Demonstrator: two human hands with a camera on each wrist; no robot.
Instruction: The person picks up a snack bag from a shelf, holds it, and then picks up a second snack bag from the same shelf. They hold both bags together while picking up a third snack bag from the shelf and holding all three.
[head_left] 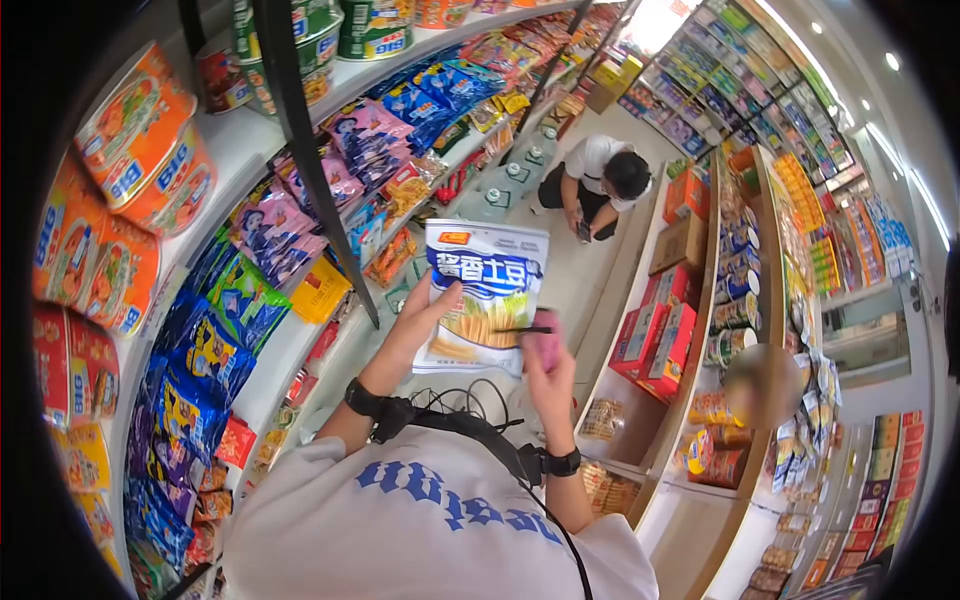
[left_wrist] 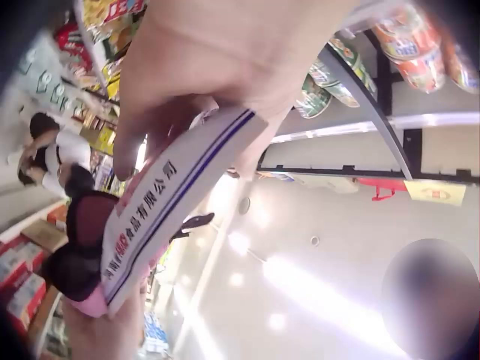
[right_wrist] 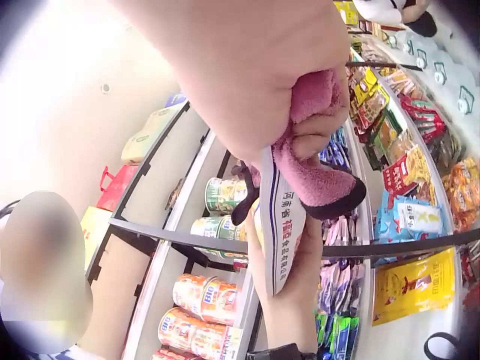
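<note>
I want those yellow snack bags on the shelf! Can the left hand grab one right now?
Probably not yet. The left hand already grips the white and blue snack bag, so it isn't free, though nothing blocks the way to the yellow bags.

Shop aisle: white shelves [head_left: 240,150] packed with snack packets at left, boxed-goods shelving [head_left: 700,300] at right, pale floor [head_left: 580,290] between, ceiling spotlights [head_left: 890,60] upper right.
</note>
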